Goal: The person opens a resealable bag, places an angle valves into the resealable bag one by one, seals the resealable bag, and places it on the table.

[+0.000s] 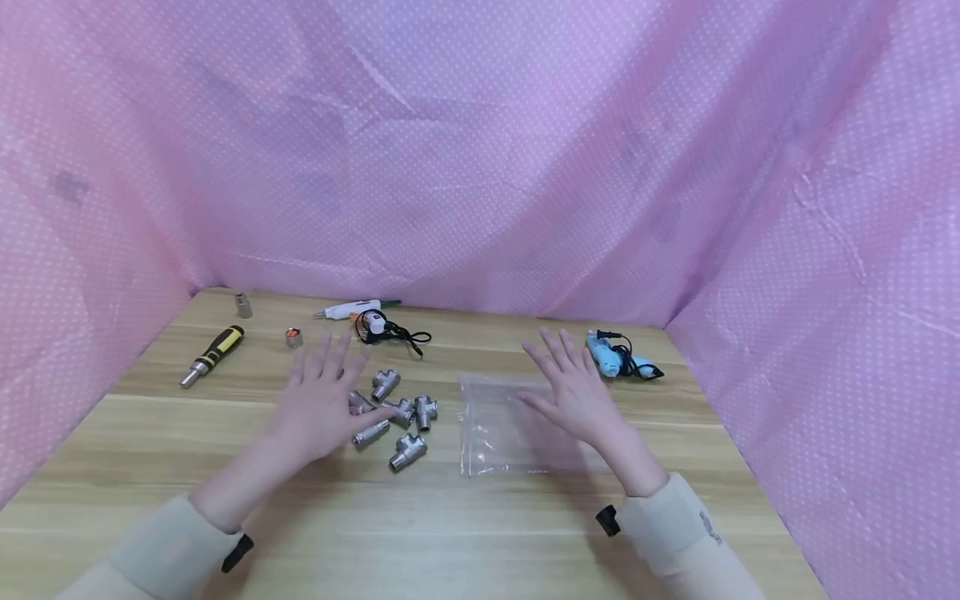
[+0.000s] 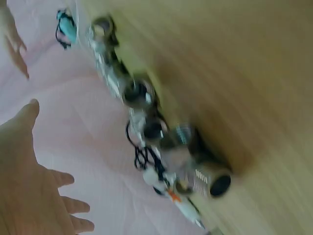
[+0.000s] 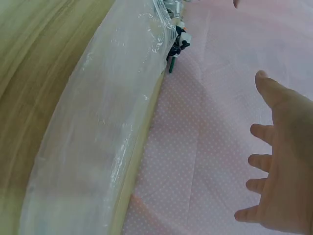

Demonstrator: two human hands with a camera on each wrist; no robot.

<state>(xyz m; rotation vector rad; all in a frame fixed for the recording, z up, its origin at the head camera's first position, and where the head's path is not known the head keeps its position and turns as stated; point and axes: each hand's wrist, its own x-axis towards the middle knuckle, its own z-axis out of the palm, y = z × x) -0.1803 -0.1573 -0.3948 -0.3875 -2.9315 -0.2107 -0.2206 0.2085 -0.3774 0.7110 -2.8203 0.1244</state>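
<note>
My left hand [image 1: 318, 412] is held over the table with its fingers spread, holding nothing. It overlaps the left side of a cluster of several metal tee pipe fittings [image 1: 408, 452] in the head view. In the left wrist view the fittings [image 2: 137, 93] lie in a row beyond the thumb. My right hand [image 1: 573, 396], fingers spread as well, hovers over a clear zip bag [image 1: 491, 433] that lies flat on the wood. The right wrist view shows this bag [image 3: 93, 127] beside the hand [image 3: 288, 156], with nothing in the fingers.
A black and yellow screwdriver [image 1: 217, 350] lies at the left, near two small metal fittings [image 1: 243, 305]. Toward the back is a white glue gun [image 1: 352, 309] with a black cord. A light blue corded tool [image 1: 607, 357] lies at the right. Pink dotted sheeting [image 1: 480, 167] encloses the table.
</note>
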